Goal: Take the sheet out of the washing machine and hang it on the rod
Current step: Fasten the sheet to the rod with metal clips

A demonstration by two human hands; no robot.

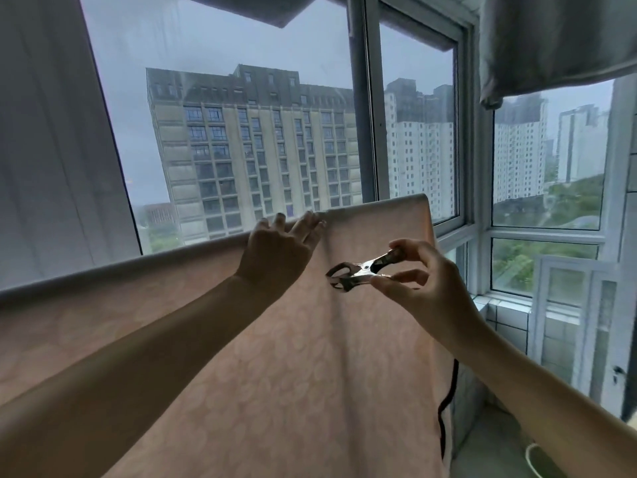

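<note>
With the sheet (275, 357) draped over the rod, the left hand (275, 257) flat and open on its top fold and the right hand (424, 281) pinching a metal clip (362, 270), a crooked bite could let the fabric slide off.

single head-worn wide-angle view, no second view to overlap with. looks forward and slightly up rather than down, facing a corner of glazed balcony windows (413, 132) with apartment blocks (255, 153) outside. horizon tilted, verticals bowed by the lens. both forearms reach in from the bottom edge, left hand (279, 250) and right hand (431, 281) close to centre frame. the hung pink sheet (275, 357) fills the lower half, very near the camera.
</note>
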